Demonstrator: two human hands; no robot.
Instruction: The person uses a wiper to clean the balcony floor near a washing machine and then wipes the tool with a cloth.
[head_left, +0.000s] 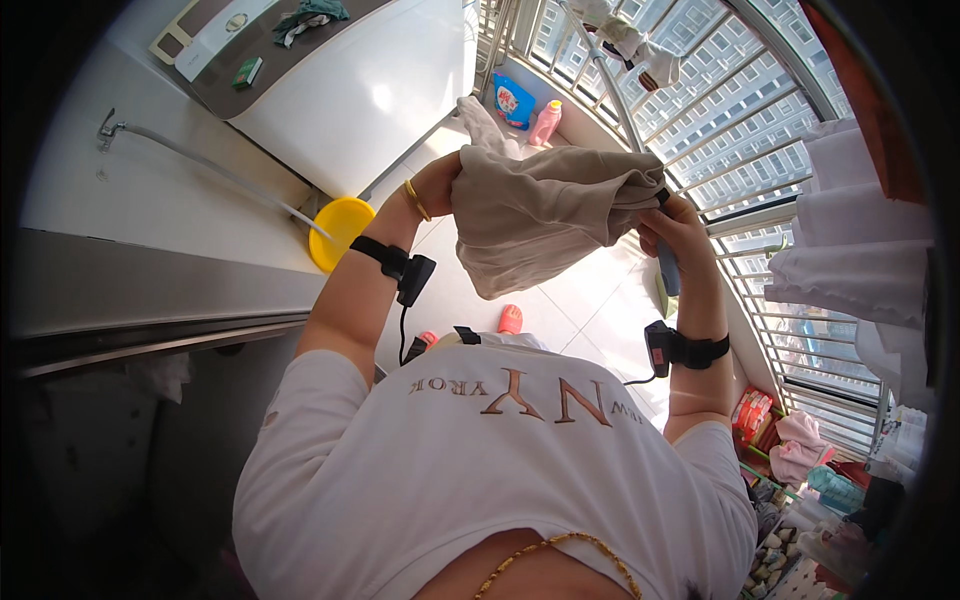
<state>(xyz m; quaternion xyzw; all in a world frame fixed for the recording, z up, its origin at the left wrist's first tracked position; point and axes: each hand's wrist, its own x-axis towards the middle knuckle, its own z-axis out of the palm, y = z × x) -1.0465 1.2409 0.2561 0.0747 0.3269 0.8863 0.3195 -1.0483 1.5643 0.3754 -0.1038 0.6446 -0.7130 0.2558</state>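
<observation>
A beige cloth garment (532, 217) hangs bunched between my two hands, raised in front of me above the floor. My left hand (441, 180) is at its left end, with the fingers hidden in or behind the fabric. The thumb and fingers of my right hand (671, 225) pinch the gathered right edge, where a small dark patch shows. A pale sleeve-like part (484, 124) sticks out beyond the left end. Just below my right hand is a grey-blue rod end (667, 270); whether I hold it, I cannot tell.
A metal pole (611, 90) slants behind the garment. A white appliance (337, 97) stands at upper left, near a yellow basin (341, 232) fed by a hose (217, 165). A blue detergent bag (514, 101) and pink bottle (546, 124) stand ahead. White laundry (862, 225) hangs by the barred window.
</observation>
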